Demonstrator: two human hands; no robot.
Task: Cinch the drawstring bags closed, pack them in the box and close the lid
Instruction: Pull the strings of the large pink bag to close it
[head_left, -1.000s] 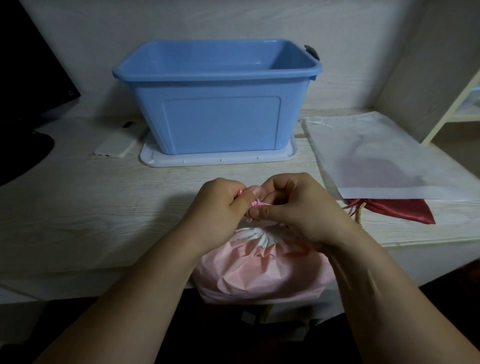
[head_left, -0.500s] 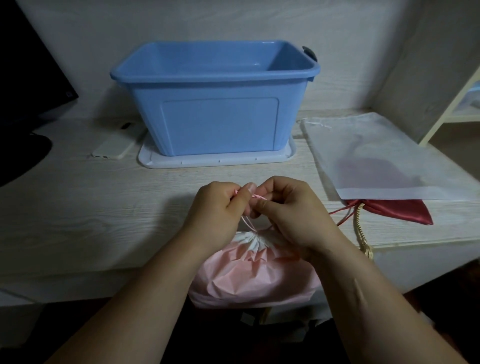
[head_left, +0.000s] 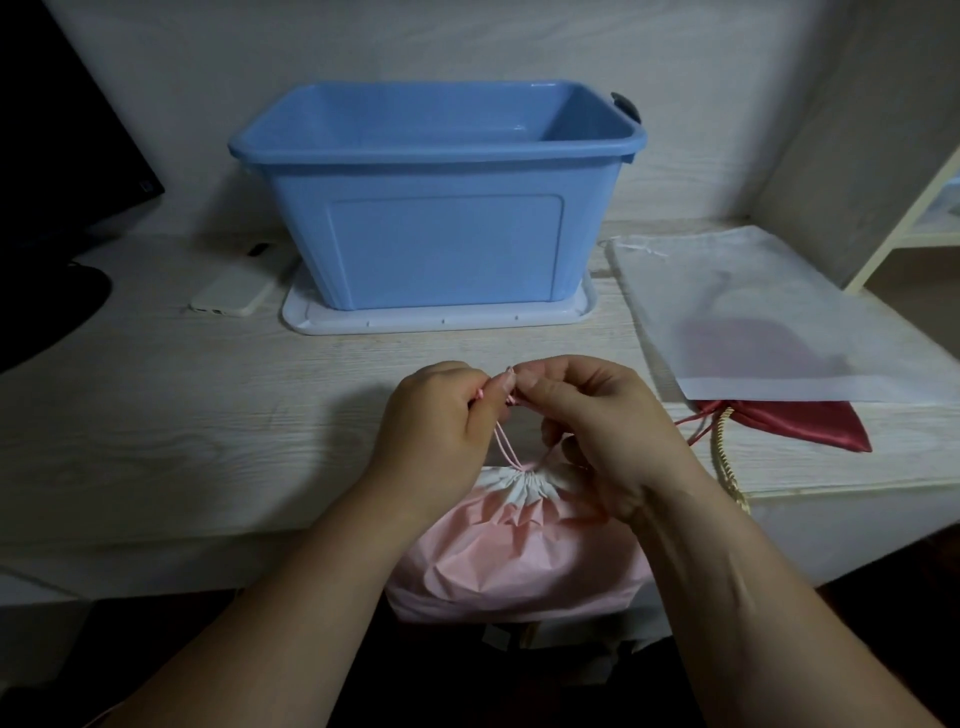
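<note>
A pink drawstring bag (head_left: 519, 561) hangs at the desk's front edge, its white mouth gathered tight. Thin pink cords (head_left: 505, 447) rise from the gathered mouth to my hands. My left hand (head_left: 441, 421) and my right hand (head_left: 597, 415) both pinch the cords, fingertips touching above the bag. The blue box (head_left: 441, 218) stands open at the back, resting on its pale lid (head_left: 441, 317). At the right a flat white drawstring bag (head_left: 779, 312) lies over a red satin bag (head_left: 810, 421).
A white phone (head_left: 234, 291) lies left of the lid. A dark monitor and its base (head_left: 52, 249) fill the far left. A braided yellow cord (head_left: 727, 467) trails over the desk edge near the red bag. Shelving (head_left: 914, 208) stands at the right.
Both hands have lifted away from the bag's mouth, drawing the pink cords out longer. The bag hangs a little lower below them.
</note>
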